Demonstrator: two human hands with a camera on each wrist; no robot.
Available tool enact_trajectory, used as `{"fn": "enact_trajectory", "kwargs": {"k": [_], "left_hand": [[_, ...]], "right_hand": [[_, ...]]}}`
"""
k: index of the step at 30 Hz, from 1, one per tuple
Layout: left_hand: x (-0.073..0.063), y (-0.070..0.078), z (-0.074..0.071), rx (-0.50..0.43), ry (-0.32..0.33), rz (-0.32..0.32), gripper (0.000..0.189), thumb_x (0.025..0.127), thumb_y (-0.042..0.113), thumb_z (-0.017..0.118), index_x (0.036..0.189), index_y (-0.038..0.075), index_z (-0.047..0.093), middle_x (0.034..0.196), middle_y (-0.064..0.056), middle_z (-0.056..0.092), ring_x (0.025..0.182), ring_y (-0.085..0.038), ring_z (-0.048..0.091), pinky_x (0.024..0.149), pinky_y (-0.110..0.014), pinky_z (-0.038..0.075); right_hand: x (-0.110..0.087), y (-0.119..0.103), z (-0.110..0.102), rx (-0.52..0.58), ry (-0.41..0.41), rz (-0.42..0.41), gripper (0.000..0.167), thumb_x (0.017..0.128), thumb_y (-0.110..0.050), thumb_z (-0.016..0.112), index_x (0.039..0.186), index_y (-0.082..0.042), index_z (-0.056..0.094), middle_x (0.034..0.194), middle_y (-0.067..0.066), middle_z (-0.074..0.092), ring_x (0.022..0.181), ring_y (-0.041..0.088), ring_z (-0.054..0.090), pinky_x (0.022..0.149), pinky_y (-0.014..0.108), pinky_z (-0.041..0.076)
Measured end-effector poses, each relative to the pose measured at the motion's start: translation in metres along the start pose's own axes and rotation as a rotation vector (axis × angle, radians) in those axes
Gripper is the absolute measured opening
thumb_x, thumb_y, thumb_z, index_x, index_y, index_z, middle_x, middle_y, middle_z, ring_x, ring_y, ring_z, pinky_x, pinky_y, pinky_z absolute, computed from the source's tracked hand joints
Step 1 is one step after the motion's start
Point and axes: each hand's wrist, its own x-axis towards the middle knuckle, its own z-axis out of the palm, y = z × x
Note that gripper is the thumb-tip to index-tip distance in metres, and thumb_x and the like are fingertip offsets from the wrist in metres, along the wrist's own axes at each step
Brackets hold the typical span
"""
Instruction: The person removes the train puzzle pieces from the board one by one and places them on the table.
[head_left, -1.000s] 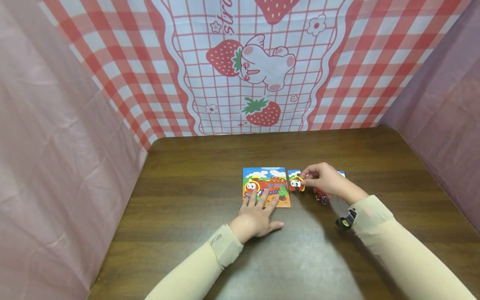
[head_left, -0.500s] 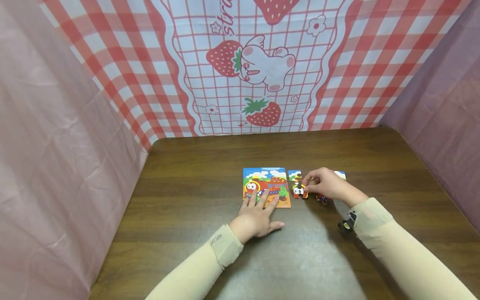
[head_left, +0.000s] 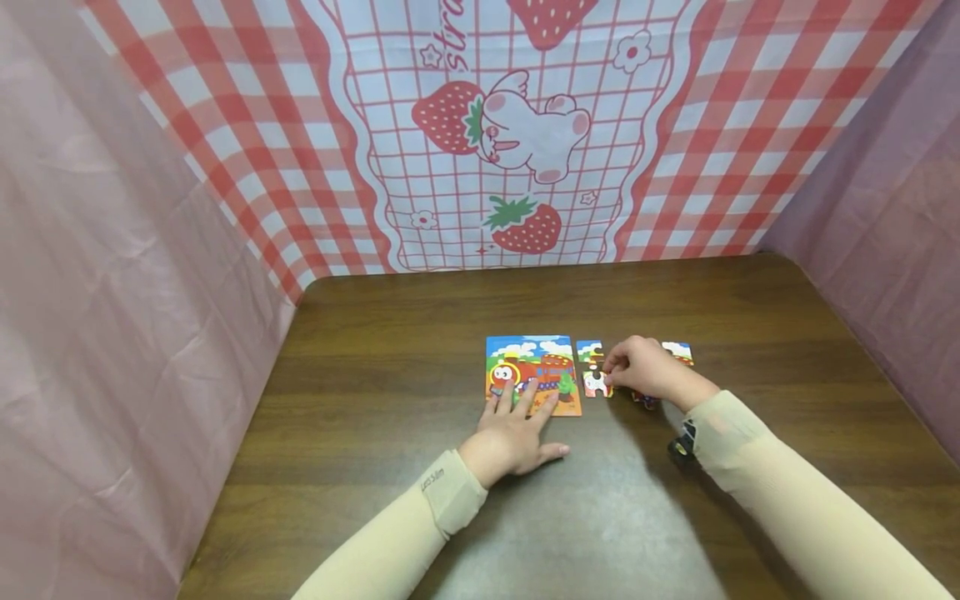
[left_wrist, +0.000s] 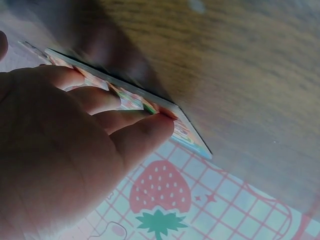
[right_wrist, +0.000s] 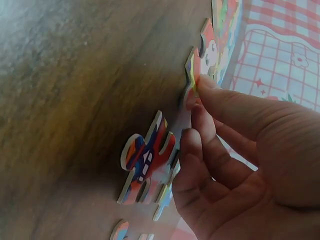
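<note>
A square train picture board (head_left: 534,350) lies flat on the table, blue sky above and orange ground below. My left hand (head_left: 513,437) rests on its near part with fingers spread straight, the thumb out over the wood. To the right of the board, my right hand (head_left: 651,367) pinches a puzzle piece (head_left: 597,384) with the train's white eyes at its right edge, between thumb and fingertips. The piece sits just on the near side of a sky puzzle piece (head_left: 588,351). In the right wrist view, a red and blue puzzle piece (right_wrist: 147,162) lies beneath the curled fingers.
Another sky puzzle piece (head_left: 678,352) lies beyond my right hand, partly covered. More pieces are half hidden under that hand. Behind the brown table (head_left: 390,333) hangs a strawberry-print cloth (head_left: 525,200), with pink curtains (head_left: 135,275) at both sides.
My right hand has drawn the eyed piece from over the left sky piece toward me, uncovering that piece, then shifted slightly left. My left hand has stayed in place.
</note>
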Motion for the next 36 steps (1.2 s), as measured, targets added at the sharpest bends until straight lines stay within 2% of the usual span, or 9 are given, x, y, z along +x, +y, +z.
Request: {"fn": "enact_trajectory", "kwargs": {"k": [8, 18, 26, 36], "left_hand": [[-0.0005, 0.0002, -0.0001, 0.002, -0.002, 0.0, 0.08, 0.097, 0.076, 0.033, 0.164, 0.039, 0.01, 0.17, -0.001, 0.001, 0.153, -0.036, 0.001, 0.12, -0.052, 0.014], [0.0003, 0.0, -0.0003, 0.024, -0.004, 0.0, 0.08, 0.097, 0.076, 0.032, 0.164, 0.038, 0.01, 0.17, -0.002, 0.002, 0.153, -0.036, 0.002, 0.119, -0.052, 0.015], [0.0004, -0.0006, -0.0002, 0.013, 0.0, 0.003, 0.08, 0.097, 0.076, 0.032, 0.164, 0.038, 0.011, 0.17, -0.002, 0.002, 0.153, -0.036, 0.002, 0.119, -0.052, 0.015], [0.0006, -0.0024, -0.002, 0.033, 0.037, 0.012, 0.08, 0.098, 0.075, 0.032, 0.165, 0.036, 0.014, 0.17, -0.003, 0.006, 0.153, -0.036, 0.0, 0.119, -0.053, 0.016]], "right_hand": [[0.001, -0.0035, 0.0008, -0.021, 0.022, 0.031, 0.01, 0.081, -0.01, 0.085, 0.08, -0.011, 0.076, 0.07, -0.007, 0.069, 0.065, 0.011, 0.063, 0.071, 0.039, 0.053], [0.0012, -0.0073, 0.0011, -0.001, 0.025, 0.043, 0.008, 0.082, -0.007, 0.085, 0.082, -0.007, 0.077, 0.071, -0.005, 0.07, 0.064, 0.011, 0.064, 0.069, 0.04, 0.054], [0.0005, -0.0072, 0.0014, -0.002, 0.034, 0.032, 0.009, 0.081, -0.006, 0.084, 0.08, -0.008, 0.076, 0.07, -0.005, 0.069, 0.063, 0.011, 0.063, 0.068, 0.039, 0.053], [-0.0003, -0.0084, 0.002, -0.01, 0.018, -0.001, 0.005, 0.085, -0.005, 0.081, 0.084, -0.006, 0.076, 0.073, -0.005, 0.068, 0.062, 0.012, 0.06, 0.065, 0.036, 0.052]]}}
